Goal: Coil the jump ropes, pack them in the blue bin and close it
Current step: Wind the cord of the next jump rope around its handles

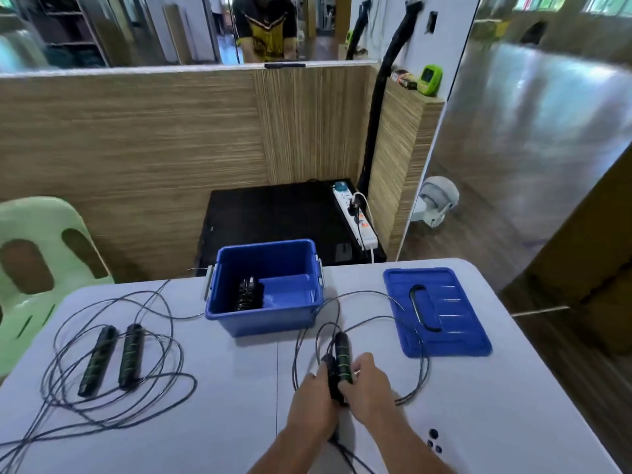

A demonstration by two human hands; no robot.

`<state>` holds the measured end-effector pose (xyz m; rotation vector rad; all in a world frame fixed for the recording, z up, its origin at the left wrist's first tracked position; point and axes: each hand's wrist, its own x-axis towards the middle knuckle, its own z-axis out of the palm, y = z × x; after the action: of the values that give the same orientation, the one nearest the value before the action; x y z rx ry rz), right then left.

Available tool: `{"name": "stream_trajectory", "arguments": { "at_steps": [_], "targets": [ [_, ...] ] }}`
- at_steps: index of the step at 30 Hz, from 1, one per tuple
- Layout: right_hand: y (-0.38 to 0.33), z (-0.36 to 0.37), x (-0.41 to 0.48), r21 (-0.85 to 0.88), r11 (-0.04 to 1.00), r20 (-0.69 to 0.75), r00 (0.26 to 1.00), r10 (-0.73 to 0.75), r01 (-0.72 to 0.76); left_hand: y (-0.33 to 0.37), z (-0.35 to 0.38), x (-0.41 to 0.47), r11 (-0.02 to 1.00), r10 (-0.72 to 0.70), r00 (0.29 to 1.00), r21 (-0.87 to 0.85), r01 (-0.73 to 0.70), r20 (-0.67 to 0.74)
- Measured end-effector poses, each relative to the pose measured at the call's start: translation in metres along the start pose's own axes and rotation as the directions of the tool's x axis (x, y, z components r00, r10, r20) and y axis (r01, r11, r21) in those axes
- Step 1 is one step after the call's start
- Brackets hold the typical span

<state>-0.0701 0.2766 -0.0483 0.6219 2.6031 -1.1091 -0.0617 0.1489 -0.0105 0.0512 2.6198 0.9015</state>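
Both handles (338, 366) are clamped side by side by the left hand (316, 401) and right hand (367, 388) near the table's (496, 405) front edge; the blue bin (266, 323) lies straight ahead, along their long axis.

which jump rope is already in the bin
The rope inside the blue bin; one pair of handles lies on the table at left, another is in both hands.

Jump ropes: three – one coiled in bin (249, 293), one loose on table (113, 359), one in hands (338, 362). Bin (266, 323): one. Lid (436, 311): one. Hands: two (313, 401) (367, 388).
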Motion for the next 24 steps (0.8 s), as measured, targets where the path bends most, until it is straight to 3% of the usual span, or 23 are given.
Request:
{"name": "stream_trajectory", "arguments": {
  "at_steps": [6,11,19,24],
  "targets": [
    [-0.002,-0.02,-0.018,0.175,0.984,0.123,0.992,0.02,-0.042,-0.009,-0.013,0.001,0.945,-0.114,0.993,-0.306,0.115,0.021],
    [-0.007,-0.038,-0.044,0.324,0.945,0.252,0.966,-0.053,-0.032,-0.014,-0.026,-0.01,0.715,-0.112,0.984,-0.676,0.179,0.142],
    [-0.006,-0.049,-0.063,0.315,0.949,0.312,0.943,-0.115,0.011,-0.015,-0.032,-0.038,0.458,-0.03,0.966,-0.855,0.243,0.258],
    [-0.01,-0.048,-0.064,0.387,0.92,0.324,0.943,-0.079,-0.056,-0.02,-0.028,-0.048,0.526,-0.014,0.984,-0.835,0.161,0.18]
  ]
}}
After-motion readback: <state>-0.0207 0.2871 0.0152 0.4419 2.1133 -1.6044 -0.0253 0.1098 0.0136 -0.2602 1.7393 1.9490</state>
